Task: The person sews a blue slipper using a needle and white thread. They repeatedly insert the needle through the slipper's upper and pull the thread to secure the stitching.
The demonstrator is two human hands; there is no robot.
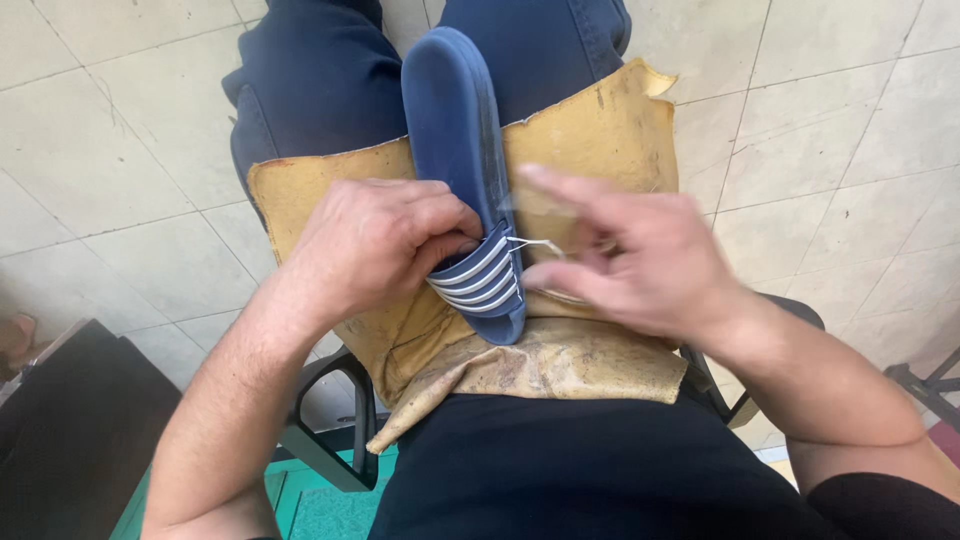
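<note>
A navy blue slide sandal (pixel 455 110) with white stripes on its strap (pixel 485 280) lies lengthwise on my lap, on a tan leather sheet (pixel 600 130). My left hand (pixel 375 240) grips the sandal at the strap, thumb pressed on the striped band. My right hand (pixel 630 255) is blurred beside the strap's right edge, and pinches a thin light thread (pixel 535 243) that runs from the strap; the index finger points up and left.
I sit on a dark chair (pixel 330 440) over a pale tiled floor (pixel 120 180). A dark object (pixel 60 430) stands at the lower left. A dark frame (pixel 925 385) shows at the right edge. A green surface (pixel 330 505) lies under the chair.
</note>
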